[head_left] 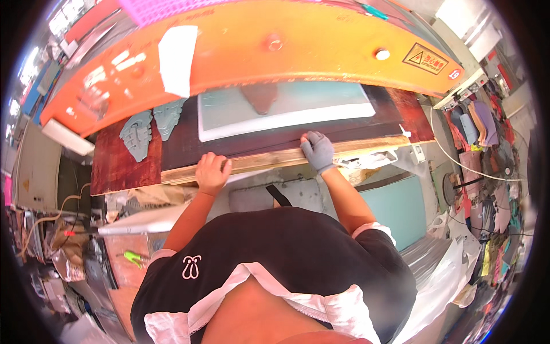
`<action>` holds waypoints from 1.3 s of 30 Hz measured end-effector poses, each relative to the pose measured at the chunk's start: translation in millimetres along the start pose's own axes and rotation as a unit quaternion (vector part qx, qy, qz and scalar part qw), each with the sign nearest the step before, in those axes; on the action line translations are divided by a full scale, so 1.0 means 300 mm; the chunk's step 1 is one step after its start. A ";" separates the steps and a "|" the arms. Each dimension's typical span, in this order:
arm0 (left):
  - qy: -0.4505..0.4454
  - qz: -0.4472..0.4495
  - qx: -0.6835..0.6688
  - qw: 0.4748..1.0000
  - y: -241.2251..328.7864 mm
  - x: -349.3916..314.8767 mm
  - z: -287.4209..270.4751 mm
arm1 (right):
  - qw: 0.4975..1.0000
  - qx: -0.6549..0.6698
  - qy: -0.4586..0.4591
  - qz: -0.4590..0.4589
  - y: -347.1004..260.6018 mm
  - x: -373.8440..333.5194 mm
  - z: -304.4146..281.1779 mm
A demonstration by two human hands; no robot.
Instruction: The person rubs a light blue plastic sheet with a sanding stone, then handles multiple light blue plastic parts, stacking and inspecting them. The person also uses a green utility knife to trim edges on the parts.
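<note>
My bare left hand [212,174] is curled over the front edge of a dark-topped wooden board [263,157]. Farther right along the same edge, my right hand [318,151], in a grey fingertip-exposing glove, grips it with bent fingers. On the board lies a thick pale blue-green sheet [309,103] with a white front edge, partly beneath an orange machine beam [240,51]. A brown pointed piece [262,100] rests on this sheet, its far end hidden by the beam. Two grey ribbed, pointed pieces, a nearer one [137,136] and a farther one [168,119], lie left of it.
A reddish-brown panel [123,172] extends at the left. White paper [177,60] hangs on the beam, with a pink basket [166,8] above. Blue-green sheets [395,206] and clear plastic [438,275] are at lower right. A cable [458,163] loops on the right.
</note>
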State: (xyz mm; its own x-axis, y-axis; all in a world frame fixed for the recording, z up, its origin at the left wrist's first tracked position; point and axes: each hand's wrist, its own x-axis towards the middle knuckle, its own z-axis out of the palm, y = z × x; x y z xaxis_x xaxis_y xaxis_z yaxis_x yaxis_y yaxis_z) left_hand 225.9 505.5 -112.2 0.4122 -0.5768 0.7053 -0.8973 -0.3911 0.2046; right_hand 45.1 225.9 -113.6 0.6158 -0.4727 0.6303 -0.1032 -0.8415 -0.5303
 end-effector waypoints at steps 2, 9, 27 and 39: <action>0.017 -0.011 0.003 1.000 -0.015 0.005 0.023 | 0.993 0.093 0.053 0.050 0.046 0.061 -0.065; 0.086 -0.001 0.027 0.996 -0.070 0.007 0.092 | 0.941 0.161 0.293 0.057 0.395 0.485 -0.570; -0.032 0.020 0.125 0.992 -0.097 -0.065 0.064 | 0.984 -0.151 -0.071 -0.065 0.197 -0.051 -0.133; -0.032 -0.033 0.037 0.998 -0.089 -0.113 0.068 | 0.978 -0.170 -0.115 -0.024 0.205 -0.094 -0.144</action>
State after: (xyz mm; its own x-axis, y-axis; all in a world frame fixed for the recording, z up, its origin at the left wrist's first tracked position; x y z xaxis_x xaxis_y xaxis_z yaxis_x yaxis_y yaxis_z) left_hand 239.2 520.8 -155.4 0.4815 -0.5909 0.6473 -0.8544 -0.4809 0.1966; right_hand -12.3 176.1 -139.5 0.7817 -0.3925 0.4846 -0.3000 -0.9179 -0.2596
